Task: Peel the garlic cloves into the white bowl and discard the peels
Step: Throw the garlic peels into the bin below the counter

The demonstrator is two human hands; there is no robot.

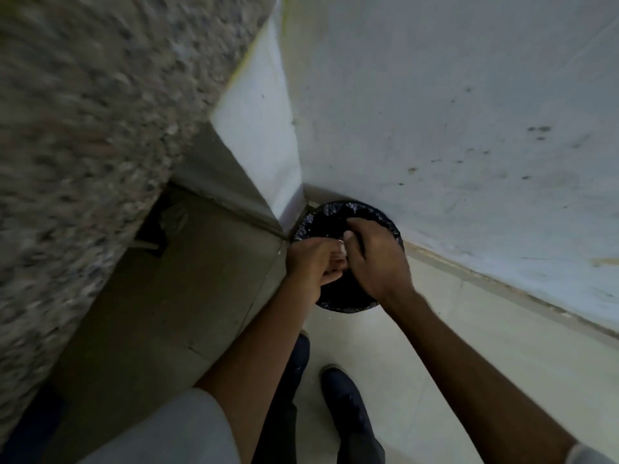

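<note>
Floor corner beside the speckled table (pixel 83 112) holds a black-lined bin (pixel 341 298), above which both hands meet, left hand (pixel 311 266) curled on pale peels (pixel 342 251), right hand (pixel 376 262) of uncertain grip; peels judged weightless, papery, clingy, best pinched at fingertips and rubbed loose.

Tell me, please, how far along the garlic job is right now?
Late, it seems. Done: the peeling cannot be judged, as nothing of it shows in this view. In hand: the left hand holds pale bits, likely peels, against the right hand, both over the black-lined bin. Left: drop the peels in; none are seen falling.
</note>
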